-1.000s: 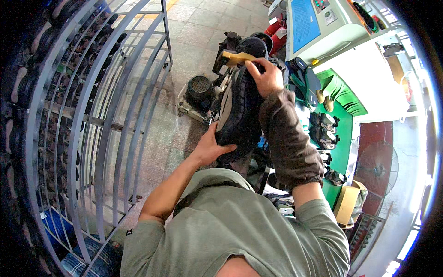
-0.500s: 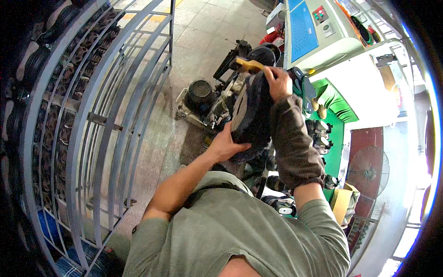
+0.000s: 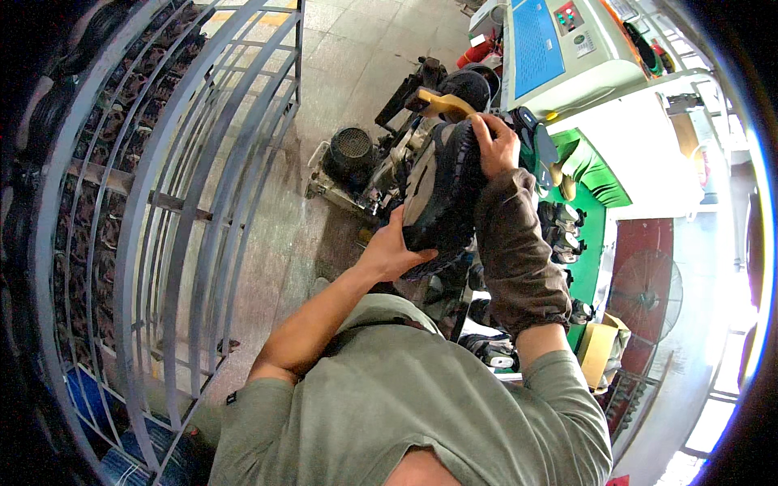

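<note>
A shoe [image 3: 455, 182] with a thick black treaded sole and a grey-and-beige upper is tilted up in front of me. My left hand [image 3: 392, 253] grips its near end, thumb across the sole and fingers on the upper's side. At the far end, my right hand [image 3: 496, 147] is closed on a curved yellow tool [image 3: 446, 104] that looks like a brush; its working end points left and is hard to make out. A loose dark sleeve [image 3: 523, 243] covers my right forearm.
Grey metal racks [image 3: 186, 202] loaded with shoes stand on the left. Beyond the shoe is a machine with a dark motor [image 3: 352, 154]. On the right, several shoes line a green-topped bench [image 3: 596, 243], below a cabinet with a blue panel [image 3: 536, 53]. A fan [image 3: 648, 298] stands farther right.
The shoe has turned slightly, so more of the tread and upper show. The yellow tool and my right hand have shifted a little to the right. Both grips stay closed.
</note>
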The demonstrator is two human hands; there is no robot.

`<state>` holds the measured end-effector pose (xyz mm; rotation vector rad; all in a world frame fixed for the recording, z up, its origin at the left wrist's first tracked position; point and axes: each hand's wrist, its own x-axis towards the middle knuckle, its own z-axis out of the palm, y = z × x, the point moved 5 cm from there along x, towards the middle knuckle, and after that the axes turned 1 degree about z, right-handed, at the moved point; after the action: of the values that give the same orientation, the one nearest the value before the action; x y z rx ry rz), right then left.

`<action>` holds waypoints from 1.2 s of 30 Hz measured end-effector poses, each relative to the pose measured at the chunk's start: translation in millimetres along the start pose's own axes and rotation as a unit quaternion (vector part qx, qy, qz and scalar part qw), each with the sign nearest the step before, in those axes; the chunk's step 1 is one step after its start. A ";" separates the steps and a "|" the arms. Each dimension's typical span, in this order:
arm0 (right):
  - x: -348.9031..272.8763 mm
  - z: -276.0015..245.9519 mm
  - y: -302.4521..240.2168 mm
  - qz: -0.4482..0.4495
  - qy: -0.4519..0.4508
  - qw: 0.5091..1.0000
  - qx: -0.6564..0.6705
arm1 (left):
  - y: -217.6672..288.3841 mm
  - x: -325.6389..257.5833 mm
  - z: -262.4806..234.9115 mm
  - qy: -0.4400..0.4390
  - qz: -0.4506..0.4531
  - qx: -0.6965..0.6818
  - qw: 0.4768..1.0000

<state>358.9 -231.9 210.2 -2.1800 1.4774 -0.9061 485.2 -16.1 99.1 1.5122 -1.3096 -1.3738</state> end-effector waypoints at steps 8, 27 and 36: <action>-15.6 -0.6 11.3 -0.016 0.026 0.999 0.033 | -12.7 -1.4 14.2 -0.019 0.010 0.007 1.000; 36.3 45.1 -6.9 -0.131 -0.070 0.986 -0.079 | -13.3 20.8 -9.0 0.016 -0.006 -0.089 0.996; 7.0 41.5 -40.8 -0.305 -0.123 0.939 -0.106 | -15.9 6.2 0.2 0.011 -0.022 -0.164 0.986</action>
<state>417.0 -224.9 206.8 -2.8608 0.8138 -0.6235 488.1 -18.1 82.5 1.3320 -0.9830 -1.5118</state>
